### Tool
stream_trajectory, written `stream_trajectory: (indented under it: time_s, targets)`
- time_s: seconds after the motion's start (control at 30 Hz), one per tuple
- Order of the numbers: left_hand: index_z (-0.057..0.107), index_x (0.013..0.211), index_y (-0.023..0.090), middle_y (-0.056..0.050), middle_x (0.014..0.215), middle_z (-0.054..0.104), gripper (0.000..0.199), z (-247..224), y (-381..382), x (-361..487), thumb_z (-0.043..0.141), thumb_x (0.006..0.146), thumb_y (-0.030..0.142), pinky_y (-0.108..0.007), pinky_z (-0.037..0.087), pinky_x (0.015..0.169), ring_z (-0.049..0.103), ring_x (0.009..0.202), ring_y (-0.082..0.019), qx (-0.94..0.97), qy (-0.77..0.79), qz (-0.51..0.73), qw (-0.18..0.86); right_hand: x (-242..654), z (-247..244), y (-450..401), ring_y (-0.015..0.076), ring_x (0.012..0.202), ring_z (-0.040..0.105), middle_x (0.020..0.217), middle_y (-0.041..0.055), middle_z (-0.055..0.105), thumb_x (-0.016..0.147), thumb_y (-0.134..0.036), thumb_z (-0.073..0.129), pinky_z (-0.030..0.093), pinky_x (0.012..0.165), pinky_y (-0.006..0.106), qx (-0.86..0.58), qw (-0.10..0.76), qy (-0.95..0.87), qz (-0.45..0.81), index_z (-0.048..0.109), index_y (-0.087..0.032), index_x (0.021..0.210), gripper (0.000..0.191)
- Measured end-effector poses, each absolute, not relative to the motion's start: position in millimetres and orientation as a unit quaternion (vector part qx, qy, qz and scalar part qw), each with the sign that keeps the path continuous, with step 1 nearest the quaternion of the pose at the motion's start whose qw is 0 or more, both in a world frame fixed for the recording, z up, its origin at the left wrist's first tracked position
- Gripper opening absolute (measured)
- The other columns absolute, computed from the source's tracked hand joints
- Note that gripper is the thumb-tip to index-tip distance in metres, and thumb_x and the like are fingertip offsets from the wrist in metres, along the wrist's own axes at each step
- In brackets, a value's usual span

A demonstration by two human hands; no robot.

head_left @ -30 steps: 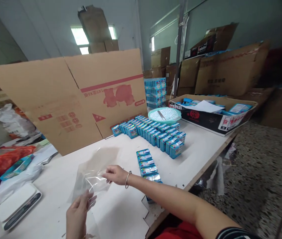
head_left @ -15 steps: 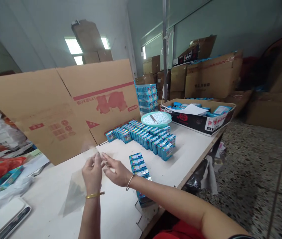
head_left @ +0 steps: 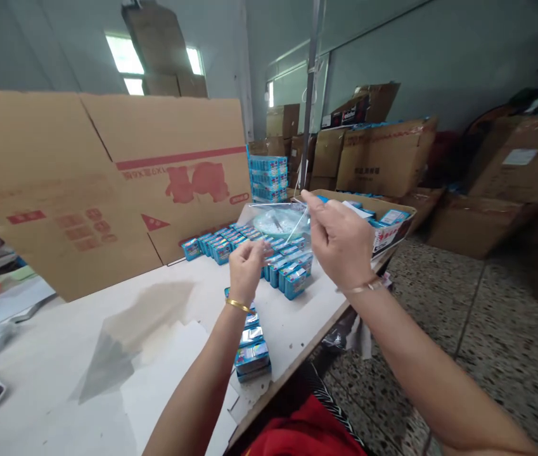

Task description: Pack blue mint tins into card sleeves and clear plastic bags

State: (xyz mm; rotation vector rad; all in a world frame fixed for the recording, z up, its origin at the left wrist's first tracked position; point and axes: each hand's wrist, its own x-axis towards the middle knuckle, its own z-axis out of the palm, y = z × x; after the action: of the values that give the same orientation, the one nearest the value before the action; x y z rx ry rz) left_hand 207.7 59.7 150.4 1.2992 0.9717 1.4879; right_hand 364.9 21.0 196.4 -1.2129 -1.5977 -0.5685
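Pinching clear bag [head_left: 281, 221] with left hand [head_left: 246, 269] and right hand [head_left: 339, 240], above blue boxes [head_left: 288, 269] on bench [head_left: 59, 354]; film possibly slipping from either light grip.

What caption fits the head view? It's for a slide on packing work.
Both hands, left hand and right hand, hold a clear plastic bag up above rows of small blue boxes.

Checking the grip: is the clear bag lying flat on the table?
No, both the left hand and right hand hold the clear bag up.
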Motion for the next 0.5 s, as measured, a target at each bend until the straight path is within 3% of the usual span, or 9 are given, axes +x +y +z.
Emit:
stream_trajectory:
  time_s: [0.13, 0.2, 0.27, 0.37, 0.5]
  targets:
    - [0.061, 0.065, 0.013, -0.006, 0.066, 0.065, 0.032, 105, 51, 198, 0.071, 0.067, 0.043, -0.026, 0.048, 0.055, 0.064, 0.064, -0.019, 0.537, 0.451, 0.491, 0.517, 346, 157, -10, 0.0167, 0.071, 0.059, 0.078, 0.0054, 0.065, 0.088, -0.012, 0.042, 0.041, 0.06, 0.026, -0.55, 0.268, -0.758, -0.227, 0.058, -0.021, 0.122, 0.038]
    - [0.064, 0.074, 0.012, -0.007, 0.073, 0.066, 0.033, 75, 44, 170, 0.075, 0.063, 0.041, -0.026, 0.048, 0.058, 0.065, 0.068, -0.019, 0.542, 0.482, 0.464, 0.508, 333, 116, -10, 0.0174, 0.07, 0.062, 0.082, 0.0083, 0.068, 0.088, -0.009, 0.042, 0.041, 0.057, 0.025, -0.59, 0.153, -0.778, -0.155, 0.059, -0.019, 0.119, 0.037]
    - [0.064, 0.092, 0.015, -0.008, 0.091, 0.066, 0.041, 47, 36, 137, 0.074, 0.065, 0.043, -0.027, 0.049, 0.066, 0.064, 0.082, -0.02, 0.503, 0.511, 0.519, 0.466, 324, 75, -4, 0.0191, 0.071, 0.066, 0.083, 0.0114, 0.069, 0.087, -0.006, 0.041, 0.041, 0.056, 0.025, -0.63, 0.073, -0.77, -0.07, 0.062, -0.017, 0.111, 0.034]
    - [0.061, 0.102, 0.016, -0.011, 0.107, 0.064, 0.048, 13, 26, 104, 0.068, 0.07, 0.051, -0.03, 0.048, 0.078, 0.061, 0.098, -0.021, 0.38, 0.579, 0.58, 0.428, 313, 29, 6, 0.0235, 0.077, 0.068, 0.083, 0.0152, 0.07, 0.086, -0.004, 0.039, 0.043, 0.058, 0.026, -0.662, 0.03, -0.748, 0.033, 0.066, -0.014, 0.097, 0.03]
    - [0.065, 0.091, 0.012, -0.011, 0.095, 0.069, 0.054, -17, 20, 111, 0.061, 0.072, 0.062, -0.033, 0.048, 0.08, 0.064, 0.09, -0.022, 0.322, 0.577, 0.52, 0.541, 296, -7, 14, 0.024, 0.085, 0.068, 0.089, 0.0148, 0.071, 0.089, -0.011, 0.039, 0.044, 0.064, 0.027, -0.657, 0.062, -0.741, 0.124, 0.067, -0.016, 0.093, 0.029]
